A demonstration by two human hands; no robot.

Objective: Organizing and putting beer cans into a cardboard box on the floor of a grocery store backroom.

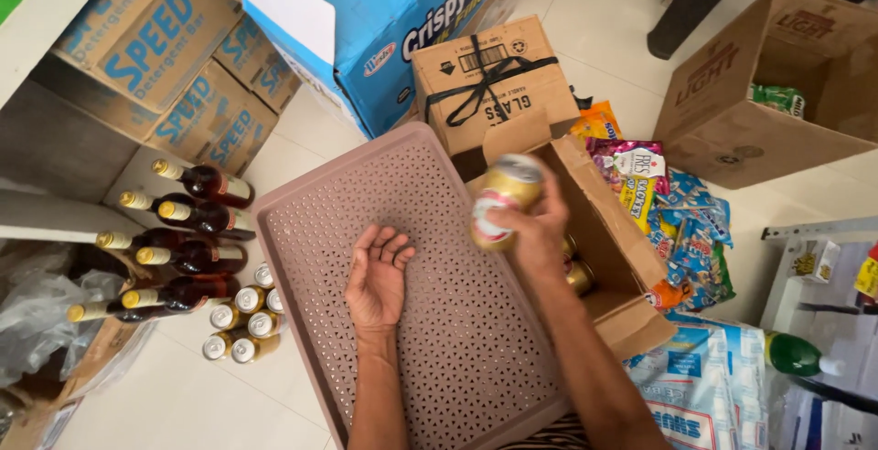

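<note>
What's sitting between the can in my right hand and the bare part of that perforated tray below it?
Nothing visible. The can hangs in the right hand over the tray; the left hand rests palm-up beside, not beneath.

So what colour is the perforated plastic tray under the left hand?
Dusty pinkish-brown plastic tray, clearest in the head view.

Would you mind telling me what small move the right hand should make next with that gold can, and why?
Probably lower the gold can onto the perforated tray. The right hand holds it above the open carton, the tray's surface is bare, and the left hand rests palm-up on it.
</note>
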